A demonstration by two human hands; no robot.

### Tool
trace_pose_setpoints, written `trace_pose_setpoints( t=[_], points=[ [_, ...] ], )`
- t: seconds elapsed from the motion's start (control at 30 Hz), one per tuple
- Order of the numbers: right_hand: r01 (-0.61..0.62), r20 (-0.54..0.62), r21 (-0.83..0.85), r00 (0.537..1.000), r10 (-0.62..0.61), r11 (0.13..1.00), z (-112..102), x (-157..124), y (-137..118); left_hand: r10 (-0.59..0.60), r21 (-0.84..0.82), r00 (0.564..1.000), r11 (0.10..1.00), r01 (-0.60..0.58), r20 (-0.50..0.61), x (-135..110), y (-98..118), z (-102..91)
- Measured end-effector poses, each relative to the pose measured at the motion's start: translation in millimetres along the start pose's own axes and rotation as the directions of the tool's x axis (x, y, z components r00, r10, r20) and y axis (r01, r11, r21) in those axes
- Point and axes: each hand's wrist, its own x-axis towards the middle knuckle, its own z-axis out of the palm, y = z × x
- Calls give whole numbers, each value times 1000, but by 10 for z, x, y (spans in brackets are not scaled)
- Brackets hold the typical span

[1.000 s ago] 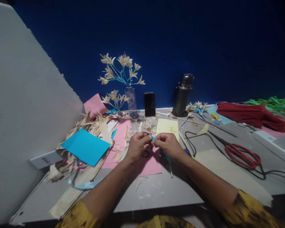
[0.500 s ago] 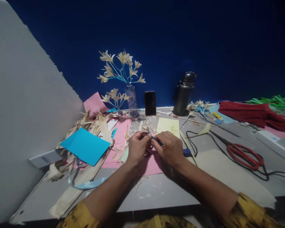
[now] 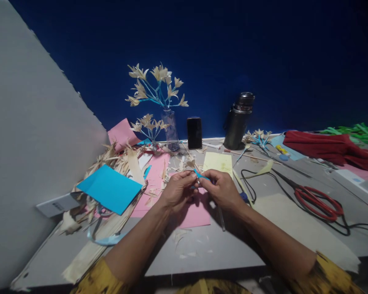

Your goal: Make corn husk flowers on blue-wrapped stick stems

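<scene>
Bench (image 3: 202, 245): grey flat top, heavily cluttered. It ran up to a dark blue wall (image 3: 233, 49) behind, with a plain grey panel (image 3: 27, 122) closing off the left side. Low light.

Left grip (image 3: 178, 190) and right grip (image 3: 222, 188) were both pinched narrow on one thin blue paper stem (image 3: 201, 176), fingertips nearly meeting. The stem was held just above the bench, mid-front, over a pink paper sheet (image 3: 196, 212). It carried a small pale bit at its far end; detail too small to tell.

On the surface:
- bright blue paper sheet (image 3: 110, 188) at left, lying on a heap of pale dried strips (image 3: 116, 159)
- pale yellow paper sheet (image 3: 217, 162) just beyond my grips
- red-handled scissors (image 3: 319, 201) at right, lying across a black cable (image 3: 352, 225)
- red cloth (image 3: 328, 148) far right, green strips (image 3: 355, 131) behind it
- black phone (image 3: 194, 133) propped upright against the wall

Containers:
- clear narrow vase (image 3: 171, 130), upright at the wall and left of the phone, held cream paper flowers (image 3: 158, 83) on blue stems, fanned out above the rim
- dark metal flask (image 3: 239, 120), upright and right of the phone, lid on; contents not visible

A smaller bunch of the same flowers (image 3: 149, 122) sat just left of the vase. Couldn't tell what held it.
</scene>
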Motion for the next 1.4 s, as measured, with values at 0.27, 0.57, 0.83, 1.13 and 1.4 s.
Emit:
trace_pose_setpoints(
  t=[0.27, 0.57, 0.83, 1.13, 1.4],
  points=[
    [-55, 93, 170, 995, 39, 984, -18, -1, -37, 127, 89, 988, 989, -119, -85, 2, -47, 66],
    [63, -128, -244, 987, -97, 968, 56, -9, -2, 144, 4, 955, 989, -148, -258, -48, -138, 195],
    [89, -106, -298, 986, -125, 950, 28, -14, 20, 105, 145, 974, 987, -76, -203, -43, -126, 116],
    [296, -9, -752, 889, -459, 588, 71, -78, 12, 97, 77, 962, 994, -79, -256, -36, -167, 171],
    [378, 106, -809, 847, -521, 449, 149, -134, -74, 96, -25, 941, 994, -109, -325, 21, -202, 115]
  ],
)
